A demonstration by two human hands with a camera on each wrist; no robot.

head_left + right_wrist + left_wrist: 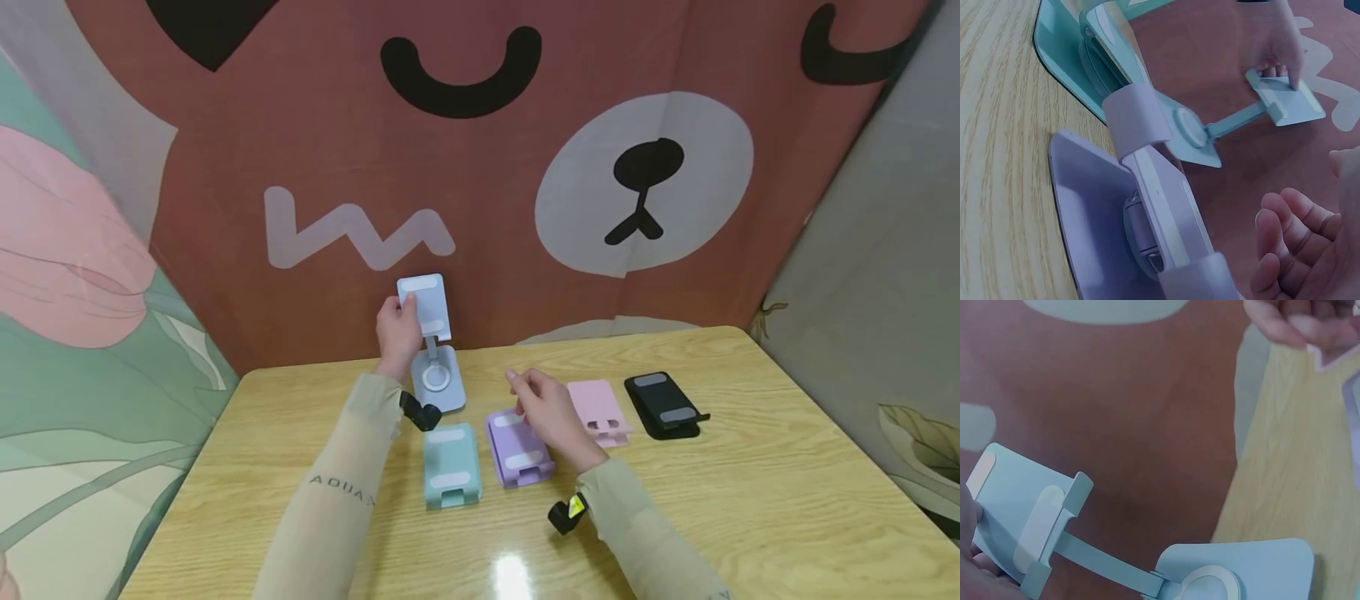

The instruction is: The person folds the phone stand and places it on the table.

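A light blue phone stand (438,379) stands unfolded near the table's back edge, its arm raised and its upper plate upright. My left hand (399,332) grips that plate by its left side, thumb on the front face. The plate, arm and round hinge of the blue stand (1107,565) show in the left wrist view. My right hand (551,408) hovers over a folded purple phone stand (522,458), its fingers loosely bent and holding nothing. In the right wrist view the right hand (1310,244) is apart from the purple stand (1166,200).
A folded mint green phone stand (452,467) lies left of the purple one. To the right are a pink stand (596,400), partly behind my right hand, and a black stand (663,404). A bear-print cloth (480,183) hangs behind the wooden table (780,483).
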